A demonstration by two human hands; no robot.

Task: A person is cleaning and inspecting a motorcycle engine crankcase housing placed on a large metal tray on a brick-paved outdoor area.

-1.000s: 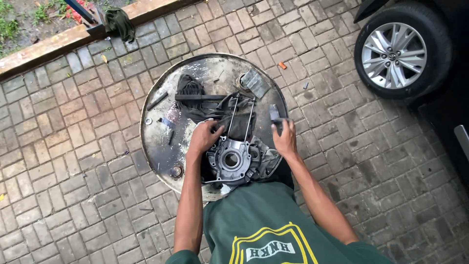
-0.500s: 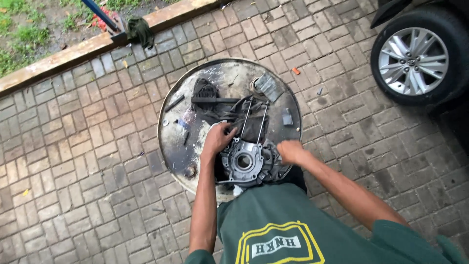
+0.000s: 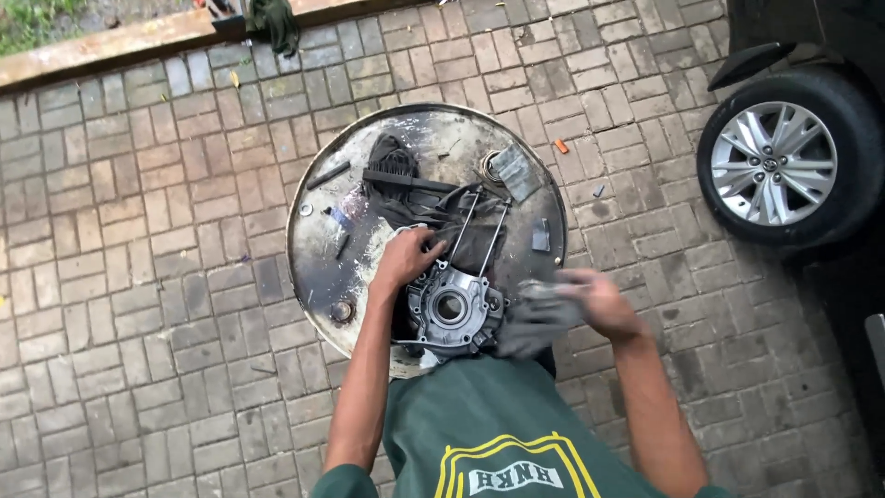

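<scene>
A grey metal engine casing (image 3: 450,309) was seen at the lower centre of the frame, on a round drum top (image 3: 318,244). The left hand (image 3: 407,258) was laid on its upper left edge, fingers curled. A grey rag (image 3: 535,318) was gripped in the blurred right hand (image 3: 599,300), just right of the casing.

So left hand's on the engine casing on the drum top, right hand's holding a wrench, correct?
Not quite. The head view shows the right hand holding a grey rag, not a wrench. The rest holds: the left hand rests on the engine casing on the drum top.
</scene>
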